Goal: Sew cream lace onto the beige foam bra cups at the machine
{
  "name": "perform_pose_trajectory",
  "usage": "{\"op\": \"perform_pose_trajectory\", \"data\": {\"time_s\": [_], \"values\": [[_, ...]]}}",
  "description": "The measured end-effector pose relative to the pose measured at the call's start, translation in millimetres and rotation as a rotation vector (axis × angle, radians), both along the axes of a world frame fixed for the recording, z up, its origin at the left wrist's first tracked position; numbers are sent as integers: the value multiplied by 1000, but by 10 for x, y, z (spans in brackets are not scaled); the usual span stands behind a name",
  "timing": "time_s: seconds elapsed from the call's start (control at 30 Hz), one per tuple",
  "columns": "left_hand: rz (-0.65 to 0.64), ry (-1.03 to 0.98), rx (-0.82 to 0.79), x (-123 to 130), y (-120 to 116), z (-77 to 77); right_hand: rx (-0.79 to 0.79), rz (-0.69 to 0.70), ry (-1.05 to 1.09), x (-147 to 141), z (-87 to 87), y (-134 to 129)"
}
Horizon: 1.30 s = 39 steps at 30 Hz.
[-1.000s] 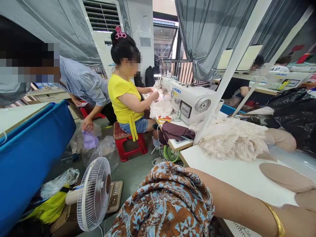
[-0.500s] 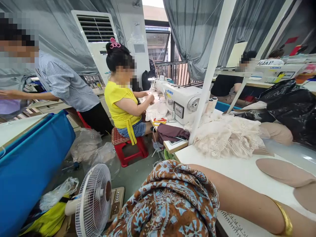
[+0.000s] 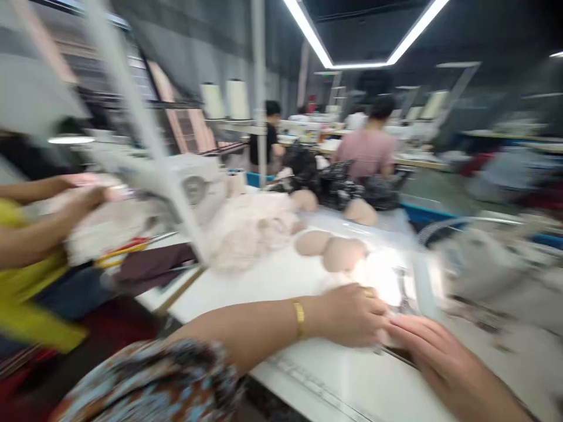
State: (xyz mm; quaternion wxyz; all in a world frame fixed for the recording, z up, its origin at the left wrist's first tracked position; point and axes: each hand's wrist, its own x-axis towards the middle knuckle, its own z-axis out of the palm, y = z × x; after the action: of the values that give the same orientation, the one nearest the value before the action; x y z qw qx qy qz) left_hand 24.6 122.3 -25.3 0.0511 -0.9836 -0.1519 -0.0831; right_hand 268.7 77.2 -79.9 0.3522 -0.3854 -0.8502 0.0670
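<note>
My left hand [image 3: 352,316], with a gold ring and bracelet, is closed, its fingers curled over the white table [image 3: 250,287]. My right hand [image 3: 435,346] comes in from the lower right, fingers pressed together, their tips meeting my left fingertips. A small pale edge shows between them, too blurred to name. Just beyond the hands, a bright lamp glare surrounds a dark metal sewing-machine part [image 3: 402,290]. Beige moulded cups [image 3: 344,254] lie behind my left hand.
A pile of cream lace fabric [image 3: 250,228] lies on the table's far left. A white post [image 3: 149,135] rises there. At the left a co-worker's hands [image 3: 88,196] are at a sewing machine [image 3: 193,181]. Black plastic bags [image 3: 338,181] and other people are farther back. Pale fabric [image 3: 505,281] heaps at right.
The view has swung right, from the fan and co-workers to the table, and is blurred. Both my hands are now in sight, meeting near the lamp; before, only my left arm showed.
</note>
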Motion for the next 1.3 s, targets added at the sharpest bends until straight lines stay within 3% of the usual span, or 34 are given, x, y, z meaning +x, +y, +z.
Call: {"op": "perform_pose_trajectory", "data": {"time_s": [0.03,0.13,0.27,0.4,0.6,0.83,1.03,1.3], "values": [[-45,-71,30,-5,48,-50,27,59,-71,50,72,-54],[-86,-216,60,-30,201,-166,-41,11,-202,48,256,-72],[-45,-258,-39,-47,222,-161,-56,-33,-234,-9,354,-30],[-46,-255,-63,-24,183,-137,-75,-15,-259,-9,359,-72],[-5,-265,-60,-12,213,-239,-92,17,-280,-21,408,-99],[119,-279,-229,-28,110,-249,-127,1,-239,-10,383,-75],[-48,-259,-158,-18,131,-160,-129,51,-204,-12,376,-86],[-38,-260,-108,2,129,-132,-125,40,-220,-38,359,-97]]}}
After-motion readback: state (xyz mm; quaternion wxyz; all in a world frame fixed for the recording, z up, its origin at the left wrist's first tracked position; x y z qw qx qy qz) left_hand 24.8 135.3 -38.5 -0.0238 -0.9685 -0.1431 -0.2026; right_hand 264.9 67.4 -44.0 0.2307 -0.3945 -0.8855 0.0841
